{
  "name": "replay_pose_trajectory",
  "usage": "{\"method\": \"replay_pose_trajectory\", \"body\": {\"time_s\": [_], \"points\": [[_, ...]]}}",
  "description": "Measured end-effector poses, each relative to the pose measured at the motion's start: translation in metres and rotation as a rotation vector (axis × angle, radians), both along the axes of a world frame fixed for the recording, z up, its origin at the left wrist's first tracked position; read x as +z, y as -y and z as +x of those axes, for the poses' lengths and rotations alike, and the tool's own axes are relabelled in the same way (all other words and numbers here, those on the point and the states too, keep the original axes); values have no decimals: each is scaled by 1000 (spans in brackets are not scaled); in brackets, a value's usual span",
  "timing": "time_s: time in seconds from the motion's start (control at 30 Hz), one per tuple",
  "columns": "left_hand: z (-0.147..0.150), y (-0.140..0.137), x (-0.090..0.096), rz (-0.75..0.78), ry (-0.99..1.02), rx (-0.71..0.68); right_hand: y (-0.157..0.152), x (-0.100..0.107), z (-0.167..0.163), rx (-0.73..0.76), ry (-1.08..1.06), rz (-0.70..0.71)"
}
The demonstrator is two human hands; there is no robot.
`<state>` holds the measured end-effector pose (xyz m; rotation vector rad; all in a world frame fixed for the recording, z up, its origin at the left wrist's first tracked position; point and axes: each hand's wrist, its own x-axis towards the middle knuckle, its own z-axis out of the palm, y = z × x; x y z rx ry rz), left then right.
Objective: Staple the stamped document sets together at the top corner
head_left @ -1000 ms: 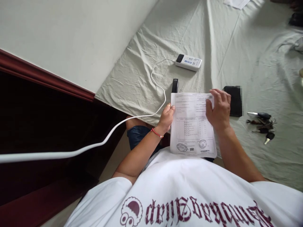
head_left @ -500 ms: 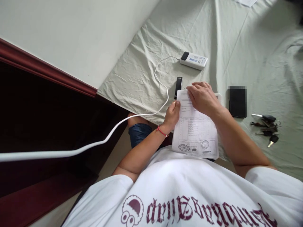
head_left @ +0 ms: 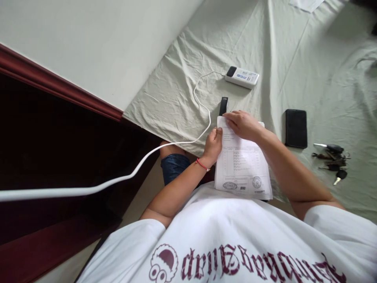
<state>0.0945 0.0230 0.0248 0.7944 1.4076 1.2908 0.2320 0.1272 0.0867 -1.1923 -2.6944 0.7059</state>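
A printed paper sheet [head_left: 243, 167] with two round stamps near its lower edge lies across my lap and the edge of the bed. My left hand [head_left: 212, 144] pinches its left edge; a red string is around that wrist. My right hand [head_left: 242, 124] lies on the sheet's top left corner with its fingers pressed on the paper. A small black stick-shaped device [head_left: 223, 106] lies on the bed right behind that corner.
A pale green sheet covers the bed [head_left: 294, 59]. On it are a white power bank [head_left: 242, 77] with a white cable [head_left: 165, 147] running off left, a black phone [head_left: 296, 128], a bunch of keys [head_left: 331, 159] and another paper [head_left: 306, 4] at the far edge. A dark red wooden frame [head_left: 59, 94] runs on the left.
My right hand has slid from the sheet's top right corner across to its top left corner. My left hand keeps its hold on the left edge.
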Motion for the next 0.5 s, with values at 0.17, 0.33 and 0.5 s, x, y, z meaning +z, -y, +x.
{"method": "replay_pose_trajectory", "body": {"time_s": [0.17, 0.33, 0.5], "points": [[-5, -1, -1, 60, -90, -7, 2, -4, 1, -63, -5, -16], [-2, -4, -10, 44, -76, -16, -7, -7, 5, -165, -8, -57], [0, -6, -21, -15, -49, -9, -13, -20, 3, -169, -4, -155]]}}
